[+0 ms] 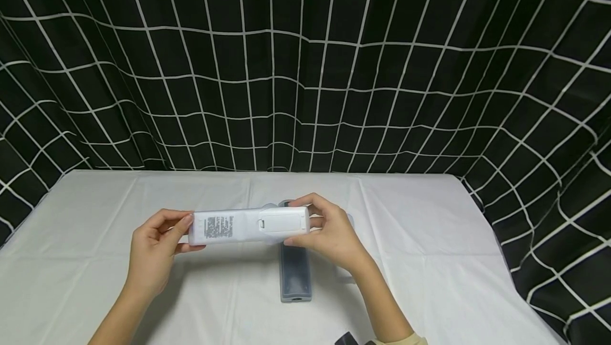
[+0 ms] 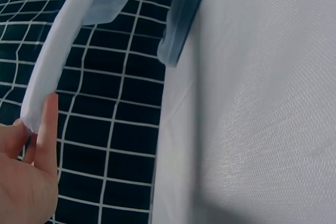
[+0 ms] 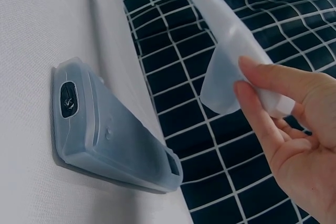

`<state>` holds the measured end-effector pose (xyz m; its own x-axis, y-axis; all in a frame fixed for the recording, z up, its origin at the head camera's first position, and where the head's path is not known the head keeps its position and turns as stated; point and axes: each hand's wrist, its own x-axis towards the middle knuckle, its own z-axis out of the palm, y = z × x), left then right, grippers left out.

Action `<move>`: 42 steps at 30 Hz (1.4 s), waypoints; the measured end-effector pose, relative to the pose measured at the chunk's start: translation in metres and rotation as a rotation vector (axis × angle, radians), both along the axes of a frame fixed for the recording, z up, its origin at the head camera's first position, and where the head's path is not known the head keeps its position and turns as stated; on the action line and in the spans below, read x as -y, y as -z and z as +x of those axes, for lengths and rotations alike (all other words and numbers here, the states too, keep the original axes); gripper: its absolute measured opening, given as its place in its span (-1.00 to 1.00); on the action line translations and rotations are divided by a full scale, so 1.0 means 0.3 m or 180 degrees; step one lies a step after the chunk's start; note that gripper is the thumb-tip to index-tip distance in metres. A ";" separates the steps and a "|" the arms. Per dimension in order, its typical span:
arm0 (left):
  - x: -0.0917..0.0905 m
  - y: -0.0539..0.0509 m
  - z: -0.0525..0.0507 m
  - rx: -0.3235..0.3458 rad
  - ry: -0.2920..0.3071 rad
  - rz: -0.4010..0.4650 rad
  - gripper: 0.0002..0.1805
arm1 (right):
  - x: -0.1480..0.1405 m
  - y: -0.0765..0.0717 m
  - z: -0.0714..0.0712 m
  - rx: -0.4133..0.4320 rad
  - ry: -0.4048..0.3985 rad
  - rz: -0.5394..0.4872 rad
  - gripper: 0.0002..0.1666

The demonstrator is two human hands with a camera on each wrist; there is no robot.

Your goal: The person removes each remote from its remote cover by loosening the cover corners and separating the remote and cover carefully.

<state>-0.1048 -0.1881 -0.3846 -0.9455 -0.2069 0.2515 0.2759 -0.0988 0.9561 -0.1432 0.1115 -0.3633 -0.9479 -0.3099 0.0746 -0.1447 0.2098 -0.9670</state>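
A white remote control (image 1: 248, 225), its back with printed label and battery cover facing up, is held level above the table between both hands. My left hand (image 1: 151, 249) pinches its left end between thumb and fingers. At the other end, by the battery cover, my right hand (image 1: 334, 231) grips it by the edges. A translucent rounded flap (image 3: 220, 85) sticks out from the remote's underside in the right wrist view; how it is attached cannot be seen. Below lies a dark remote in a translucent bluish case (image 1: 296, 273), partly hidden by the white remote and right hand.
A white cloth (image 1: 229, 297) covers the table. Some whitish object (image 1: 346, 276) lies partly hidden behind the right forearm, too covered to identify. Black curtain with a white grid (image 1: 286, 69) hangs behind and at the sides. Something small and black (image 1: 346, 338) shows at the bottom edge.
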 end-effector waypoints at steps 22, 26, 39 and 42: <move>-0.009 -0.013 0.008 0.0032 -0.0196 -0.0707 -0.89 | -0.008 0.001 -0.001 0.0048 -0.0009 0.0046 -0.31; -0.007 -0.014 0.007 0.0022 -0.0211 -0.0783 -0.90 | -0.007 -0.002 0.000 0.0047 -0.0010 0.0025 -0.31; 0.003 -0.019 0.009 -0.0037 -0.0186 -0.0635 -0.89 | -0.002 -0.003 -0.001 0.0026 -0.0015 0.0005 -0.32; 0.001 -0.019 0.008 -0.0037 -0.0198 -0.0625 -0.90 | -0.006 -0.002 -0.001 0.0035 0.0000 0.0022 -0.32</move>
